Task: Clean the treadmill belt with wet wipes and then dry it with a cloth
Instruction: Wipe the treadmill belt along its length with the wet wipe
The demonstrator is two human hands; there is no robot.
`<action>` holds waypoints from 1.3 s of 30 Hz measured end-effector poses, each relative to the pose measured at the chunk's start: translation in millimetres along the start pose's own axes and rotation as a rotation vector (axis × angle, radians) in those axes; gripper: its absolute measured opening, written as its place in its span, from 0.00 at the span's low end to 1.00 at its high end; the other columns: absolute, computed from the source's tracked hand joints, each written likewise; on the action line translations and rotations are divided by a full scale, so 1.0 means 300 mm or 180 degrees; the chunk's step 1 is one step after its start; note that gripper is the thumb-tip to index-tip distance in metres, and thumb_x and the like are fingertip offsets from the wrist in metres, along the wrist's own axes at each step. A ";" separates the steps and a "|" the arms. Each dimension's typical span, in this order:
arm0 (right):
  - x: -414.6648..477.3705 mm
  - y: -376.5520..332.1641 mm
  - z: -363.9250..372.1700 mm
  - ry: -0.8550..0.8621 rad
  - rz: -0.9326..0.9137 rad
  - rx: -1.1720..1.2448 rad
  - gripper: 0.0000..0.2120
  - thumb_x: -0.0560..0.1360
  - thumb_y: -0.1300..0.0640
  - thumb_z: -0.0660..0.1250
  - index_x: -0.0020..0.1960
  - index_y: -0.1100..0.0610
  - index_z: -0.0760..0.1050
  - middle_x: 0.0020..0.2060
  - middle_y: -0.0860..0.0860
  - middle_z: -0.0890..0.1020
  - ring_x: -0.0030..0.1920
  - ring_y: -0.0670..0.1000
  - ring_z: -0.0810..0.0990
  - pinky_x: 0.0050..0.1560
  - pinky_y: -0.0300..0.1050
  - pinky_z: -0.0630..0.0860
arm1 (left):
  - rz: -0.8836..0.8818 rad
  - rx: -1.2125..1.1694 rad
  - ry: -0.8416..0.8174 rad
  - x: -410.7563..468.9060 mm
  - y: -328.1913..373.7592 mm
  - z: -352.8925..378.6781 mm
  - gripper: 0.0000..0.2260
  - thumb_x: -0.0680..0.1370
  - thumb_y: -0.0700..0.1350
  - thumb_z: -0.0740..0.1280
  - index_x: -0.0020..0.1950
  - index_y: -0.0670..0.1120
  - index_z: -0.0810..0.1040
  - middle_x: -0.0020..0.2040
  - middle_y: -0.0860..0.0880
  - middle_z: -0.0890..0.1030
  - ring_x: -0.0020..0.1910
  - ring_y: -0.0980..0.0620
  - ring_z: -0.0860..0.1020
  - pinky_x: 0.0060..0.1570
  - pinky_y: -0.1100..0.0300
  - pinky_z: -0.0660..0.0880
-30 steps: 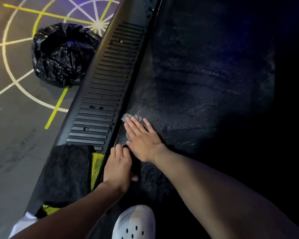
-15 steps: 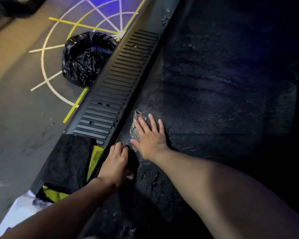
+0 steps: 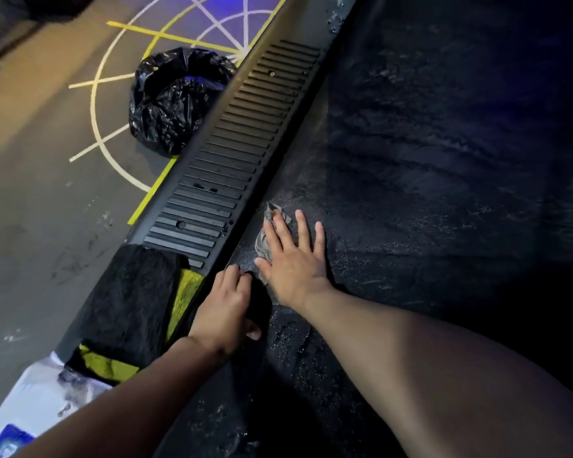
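Wipe now lengthwise along rail, under right hand

A gym: a treadmill belt beside a grey floor painted with radial lines.

right hand: lying flat, fingers spreading toward 12 o'clock | left hand: sitting at its 7 o'clock, fingers curling

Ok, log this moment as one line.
phase: wiping | right hand: flat, pressing wipe on belt | left hand: fingers curled at belt edge | cloth: lying on rail | bag: on floor beside rail
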State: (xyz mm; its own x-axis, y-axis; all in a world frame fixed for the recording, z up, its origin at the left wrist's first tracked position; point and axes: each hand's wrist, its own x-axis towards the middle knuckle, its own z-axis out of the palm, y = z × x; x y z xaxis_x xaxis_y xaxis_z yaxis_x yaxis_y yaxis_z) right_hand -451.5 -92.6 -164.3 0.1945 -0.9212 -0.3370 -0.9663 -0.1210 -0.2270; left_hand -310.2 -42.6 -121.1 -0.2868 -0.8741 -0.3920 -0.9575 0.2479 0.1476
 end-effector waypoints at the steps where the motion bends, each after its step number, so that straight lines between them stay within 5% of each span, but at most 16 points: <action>1: -0.001 -0.004 -0.002 0.0033 0.0017 -0.0006 0.33 0.82 0.38 0.42 0.79 0.51 0.31 0.79 0.48 0.33 0.77 0.61 0.29 0.73 0.70 0.36 | -0.0016 -0.0023 -0.0026 0.001 0.001 -0.001 0.43 0.58 0.49 0.82 0.67 0.37 0.69 0.65 0.43 0.65 0.65 0.44 0.64 0.67 0.55 0.66; 9: 0.025 -0.084 -0.005 0.0335 0.0357 -0.0017 0.30 0.84 0.55 0.52 0.81 0.57 0.41 0.81 0.52 0.43 0.79 0.65 0.40 0.72 0.74 0.44 | -0.0016 -0.0158 -0.0051 -0.006 -0.002 0.005 0.37 0.60 0.47 0.80 0.64 0.41 0.68 0.64 0.46 0.62 0.64 0.47 0.63 0.64 0.55 0.67; 12: 0.043 -0.113 -0.036 0.0724 0.0700 0.0316 0.22 0.84 0.57 0.54 0.78 0.56 0.60 0.77 0.54 0.62 0.78 0.61 0.56 0.74 0.69 0.53 | -0.0009 -0.0239 -0.0016 -0.005 0.002 0.008 0.33 0.62 0.47 0.79 0.61 0.43 0.68 0.61 0.47 0.62 0.62 0.48 0.63 0.60 0.55 0.70; 15: 0.027 -0.159 -0.076 0.1742 0.1416 0.2079 0.12 0.81 0.56 0.58 0.58 0.56 0.77 0.55 0.56 0.82 0.58 0.59 0.78 0.58 0.53 0.73 | 0.0048 -0.0423 -0.0221 -0.022 0.011 0.021 0.42 0.68 0.48 0.77 0.74 0.39 0.59 0.73 0.38 0.55 0.74 0.39 0.56 0.72 0.54 0.60; 18: -0.011 -0.156 -0.093 0.2099 0.2365 0.4155 0.15 0.80 0.57 0.60 0.65 0.57 0.76 0.58 0.55 0.81 0.58 0.57 0.79 0.56 0.45 0.74 | 0.0153 -0.0472 -0.0970 -0.063 0.030 0.025 0.61 0.67 0.63 0.75 0.77 0.38 0.34 0.73 0.34 0.27 0.73 0.37 0.27 0.77 0.48 0.40; 21: -0.089 -0.118 -0.059 0.2102 0.2651 0.3348 0.19 0.81 0.55 0.57 0.71 0.54 0.73 0.68 0.55 0.75 0.68 0.59 0.73 0.68 0.53 0.69 | 0.0274 -0.0133 -0.0818 -0.091 0.004 0.063 0.61 0.69 0.63 0.74 0.75 0.38 0.29 0.70 0.34 0.23 0.70 0.38 0.22 0.76 0.47 0.37; 24: -0.190 -0.107 0.000 0.0980 0.1393 0.2395 0.25 0.85 0.53 0.52 0.81 0.49 0.52 0.80 0.50 0.52 0.80 0.52 0.49 0.78 0.51 0.48 | 0.0420 -0.0385 -0.0854 -0.085 -0.032 0.085 0.59 0.71 0.62 0.72 0.75 0.42 0.26 0.68 0.40 0.18 0.68 0.43 0.19 0.75 0.49 0.34; 27: -0.231 -0.092 0.033 0.0000 0.0870 0.1630 0.28 0.85 0.56 0.52 0.81 0.46 0.45 0.80 0.52 0.39 0.79 0.53 0.33 0.76 0.49 0.37 | 0.0411 -0.0493 -0.0967 -0.075 -0.035 0.089 0.59 0.71 0.61 0.71 0.73 0.43 0.23 0.66 0.42 0.16 0.65 0.46 0.17 0.70 0.51 0.30; 36: -0.214 -0.117 0.049 -0.0042 0.1183 0.1243 0.27 0.84 0.49 0.53 0.81 0.43 0.49 0.80 0.50 0.38 0.78 0.52 0.33 0.76 0.50 0.35 | 0.0307 -0.0477 -0.1042 -0.065 -0.025 0.103 0.60 0.70 0.60 0.72 0.73 0.43 0.23 0.66 0.41 0.16 0.65 0.45 0.17 0.72 0.51 0.32; 39: -0.205 -0.159 0.032 0.0528 0.1040 0.0404 0.25 0.84 0.45 0.48 0.80 0.48 0.53 0.81 0.52 0.45 0.80 0.53 0.39 0.78 0.54 0.40 | 0.0370 -0.0480 -0.1069 -0.065 -0.027 0.101 0.59 0.70 0.59 0.71 0.73 0.45 0.22 0.65 0.41 0.15 0.65 0.46 0.16 0.72 0.50 0.31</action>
State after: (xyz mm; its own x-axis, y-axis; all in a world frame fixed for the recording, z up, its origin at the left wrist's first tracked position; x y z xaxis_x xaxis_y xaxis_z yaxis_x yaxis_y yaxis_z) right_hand -415.8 -26.7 -141.6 -0.1599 -0.9522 -0.2603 -0.9424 0.2258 -0.2469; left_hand -297.8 -14.8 -142.1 -0.4116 -0.6521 -0.6367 -0.9097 0.2513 0.3307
